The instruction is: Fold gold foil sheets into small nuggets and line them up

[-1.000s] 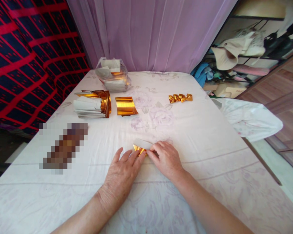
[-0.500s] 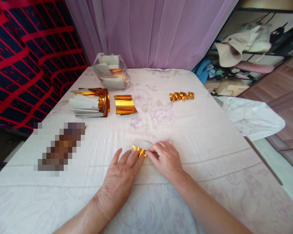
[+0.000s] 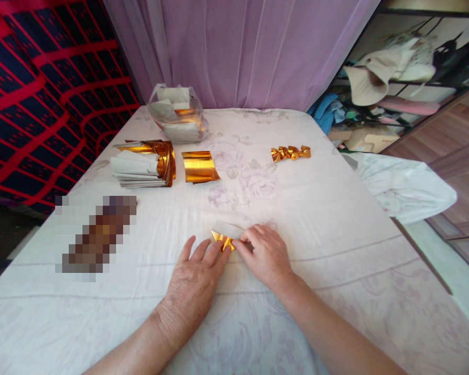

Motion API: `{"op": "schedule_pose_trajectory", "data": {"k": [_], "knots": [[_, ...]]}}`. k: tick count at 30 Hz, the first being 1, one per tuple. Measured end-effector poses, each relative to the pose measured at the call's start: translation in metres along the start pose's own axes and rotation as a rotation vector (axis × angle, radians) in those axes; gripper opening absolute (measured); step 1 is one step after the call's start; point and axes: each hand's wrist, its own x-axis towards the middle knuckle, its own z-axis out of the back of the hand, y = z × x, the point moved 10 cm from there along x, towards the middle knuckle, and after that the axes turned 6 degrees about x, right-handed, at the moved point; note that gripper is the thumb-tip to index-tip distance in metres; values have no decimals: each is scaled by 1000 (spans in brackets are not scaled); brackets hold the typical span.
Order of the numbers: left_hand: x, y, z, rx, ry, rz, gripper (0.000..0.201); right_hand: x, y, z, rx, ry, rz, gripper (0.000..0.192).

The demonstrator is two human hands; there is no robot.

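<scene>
While pressed flat, both hands' grips, left hand (image 3: 193, 284), right hand (image 3: 266, 256), pinch creased gold foil paper (image 3: 223, 239).

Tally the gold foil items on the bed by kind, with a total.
Folded gold pieces in a row: 4
Piece being folded under both hands: 1
Flat gold sheet: 1
Stack of foil papers: 1
Plastic bag of foil papers: 1
Total: 8

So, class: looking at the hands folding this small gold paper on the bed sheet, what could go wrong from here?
1. The sheet is soft, so creases pressed into the gold paper by the left hand and right hand may come out uneven.
2. The thin paper might tear or slip at the fingertips.
</scene>
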Motion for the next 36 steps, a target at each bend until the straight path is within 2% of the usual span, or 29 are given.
{"op": "schedule_pose_trajectory", "data": {"k": [14, 20, 24, 36], "knots": [[1, 0, 4, -9, -49, 20, 47, -1, 0, -3, -5, 4, -9, 20], [4, 0, 10, -27, -67, 44, 46, -2, -4, -4, 81, 3, 2, 6], [4, 0, 10, -17, -58, 53, 46, -3, -6, -4, 128, 21, 21, 11], [4, -3, 5, 27, -45, 31, 43, -6, 1, -6, 14, 22, 10, 9]]}}
